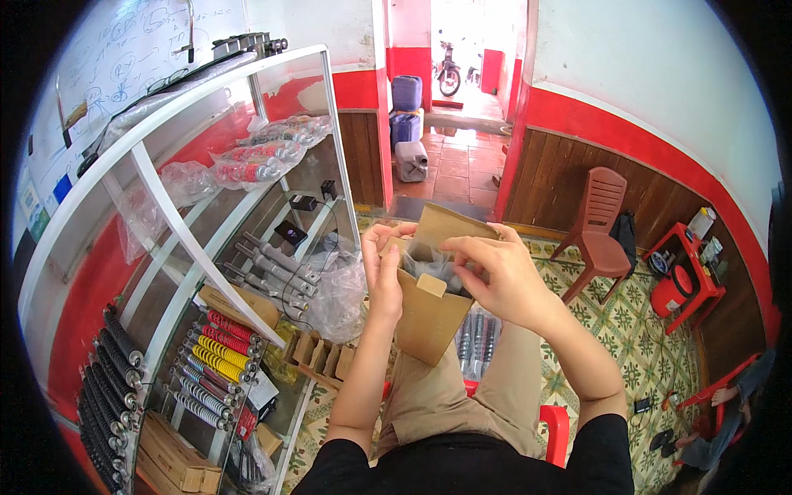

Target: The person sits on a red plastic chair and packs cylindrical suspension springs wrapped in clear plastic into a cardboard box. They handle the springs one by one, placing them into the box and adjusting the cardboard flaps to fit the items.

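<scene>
An open cardboard box (433, 322) stands tilted over my lap, its flaps raised. My left hand (385, 266) grips the box's left side near the top. Clear plastic wrapping (436, 267) shows inside the opening; what it wraps is mostly hidden. My right hand (501, 272) is at the right rim, its thumb and index finger bent over the opening by the plastic; whether they pinch it I cannot tell. Below the box, between my thighs, lie several shock absorbers in clear plastic (477, 340).
Left, a glass display cabinet (232, 80) holds coil-spring shock absorbers (219, 359), metal fork tubes (272, 266) and cardboard boxes (173, 455). Right are a brown plastic chair (597, 247) and a small red table (674, 232). Another person's arm (724, 396) shows far right. Jerrycans (408, 161) stand by the doorway.
</scene>
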Demonstrator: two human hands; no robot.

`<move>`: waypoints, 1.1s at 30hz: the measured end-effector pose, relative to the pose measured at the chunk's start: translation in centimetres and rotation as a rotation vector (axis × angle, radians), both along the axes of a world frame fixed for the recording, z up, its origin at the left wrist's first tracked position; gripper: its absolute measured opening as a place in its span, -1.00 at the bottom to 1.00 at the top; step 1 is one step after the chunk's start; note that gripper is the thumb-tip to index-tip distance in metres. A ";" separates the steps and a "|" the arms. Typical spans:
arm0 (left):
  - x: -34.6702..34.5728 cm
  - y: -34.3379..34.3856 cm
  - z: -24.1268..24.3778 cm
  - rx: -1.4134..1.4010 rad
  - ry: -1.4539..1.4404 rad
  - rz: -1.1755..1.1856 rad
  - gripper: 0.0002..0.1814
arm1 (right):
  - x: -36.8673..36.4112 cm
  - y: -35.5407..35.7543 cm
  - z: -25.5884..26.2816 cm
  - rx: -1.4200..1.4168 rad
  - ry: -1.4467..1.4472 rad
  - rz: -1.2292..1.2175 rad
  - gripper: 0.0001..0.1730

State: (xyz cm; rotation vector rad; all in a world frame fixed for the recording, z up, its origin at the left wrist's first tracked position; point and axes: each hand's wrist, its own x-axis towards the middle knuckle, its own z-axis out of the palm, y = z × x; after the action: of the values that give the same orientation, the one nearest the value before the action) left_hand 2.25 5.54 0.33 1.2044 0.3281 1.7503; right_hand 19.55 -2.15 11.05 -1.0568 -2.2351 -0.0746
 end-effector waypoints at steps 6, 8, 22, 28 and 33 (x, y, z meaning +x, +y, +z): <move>-1.1 0.6 -0.2 0.176 0.189 0.310 -0.89 | -0.9 -0.3 0.0 0.065 -0.029 -0.028 -0.68; -1.4 0.3 0.3 0.224 0.228 0.386 -0.85 | -0.9 -0.1 -0.4 0.104 -0.033 -0.024 -0.70; -3.3 -0.1 1.0 0.227 0.394 0.322 -0.81 | -0.9 0.3 -0.9 0.195 -0.054 0.025 -0.81; -3.4 -0.1 1.3 0.226 0.457 0.287 -0.79 | -1.0 -0.1 -0.4 0.140 -0.186 0.001 -0.70; -4.2 0.2 1.1 0.272 0.511 0.166 -0.80 | -0.7 -0.2 -0.2 0.119 -0.298 0.004 -0.64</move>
State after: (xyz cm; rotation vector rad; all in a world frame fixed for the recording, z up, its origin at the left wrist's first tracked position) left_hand -1.90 5.71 1.44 1.8712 0.5113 1.6400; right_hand 18.82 -2.30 10.87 -1.0310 -2.4615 -0.3810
